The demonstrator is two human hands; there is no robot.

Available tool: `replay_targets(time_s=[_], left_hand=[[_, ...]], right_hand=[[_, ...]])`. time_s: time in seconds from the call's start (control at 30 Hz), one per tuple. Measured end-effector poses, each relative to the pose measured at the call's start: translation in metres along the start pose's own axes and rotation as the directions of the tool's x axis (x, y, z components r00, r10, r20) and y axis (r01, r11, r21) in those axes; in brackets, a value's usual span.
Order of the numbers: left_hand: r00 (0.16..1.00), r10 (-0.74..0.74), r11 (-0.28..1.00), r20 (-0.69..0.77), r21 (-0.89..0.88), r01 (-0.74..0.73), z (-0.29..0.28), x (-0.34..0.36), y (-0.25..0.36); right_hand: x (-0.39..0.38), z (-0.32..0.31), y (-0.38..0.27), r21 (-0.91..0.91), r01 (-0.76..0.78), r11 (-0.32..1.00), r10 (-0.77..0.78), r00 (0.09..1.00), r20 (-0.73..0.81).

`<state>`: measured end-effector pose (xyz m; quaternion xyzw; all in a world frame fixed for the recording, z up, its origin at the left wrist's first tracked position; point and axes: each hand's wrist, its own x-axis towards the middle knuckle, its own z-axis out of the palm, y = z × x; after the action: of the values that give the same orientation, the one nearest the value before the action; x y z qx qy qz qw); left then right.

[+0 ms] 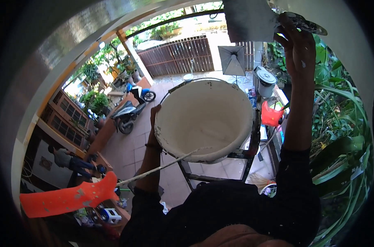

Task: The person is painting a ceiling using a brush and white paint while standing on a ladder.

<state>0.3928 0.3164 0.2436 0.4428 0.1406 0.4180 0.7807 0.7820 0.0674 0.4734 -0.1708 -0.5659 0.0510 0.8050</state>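
Note:
My left hand (155, 116) grips the left side of a white bucket (207, 107), smeared white inside, atop a dark stepladder (197, 178). Up at the top right, my right hand (294, 51) is closed on the speckled handle of a wide flat scraper (248, 20), its blade coated grey-white. An orange tool handle (67, 199), speckled with dried paint, reaches in from the lower left; its thin metal rod crosses the bucket's near rim, and no hand shows on it.
A scooter (129, 109) stands left on tiles, a person (69, 160) in a grey shirt at lower left. Behind are a gate (174, 55), a square grey panel (232, 59) and a lidded bin (265, 82). Plants (339, 144) line the right; a pale beam (59, 29) arches overhead.

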Motion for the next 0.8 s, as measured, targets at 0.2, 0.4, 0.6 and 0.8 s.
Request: replay_targets(time_s=[0.2,0.4,0.6,0.8], left_hand=[[0.992,-0.115,0.988,0.055,-0.102,0.12,0.03,-0.018,0.018],[0.992,-0.112,0.984,-0.059,0.13,0.119,0.082,-0.042,0.038],[0.967,-0.137,0.985,-0.214,0.071,0.155,0.063,-0.024,0.03],[0.976,-0.125,0.983,-0.178,0.11,0.146,0.075,-0.028,0.033]], right_hand=[[-0.004,0.058,0.012,-0.379,-0.262,0.887,0.361,0.906,0.218],[-0.046,0.112,0.074,-0.762,0.041,0.646,0.621,0.553,0.556],[-0.091,0.124,0.128,-0.741,0.089,0.666,0.679,0.34,0.651],[-0.1,0.127,0.141,-0.724,0.103,0.682,0.699,0.199,0.687]])
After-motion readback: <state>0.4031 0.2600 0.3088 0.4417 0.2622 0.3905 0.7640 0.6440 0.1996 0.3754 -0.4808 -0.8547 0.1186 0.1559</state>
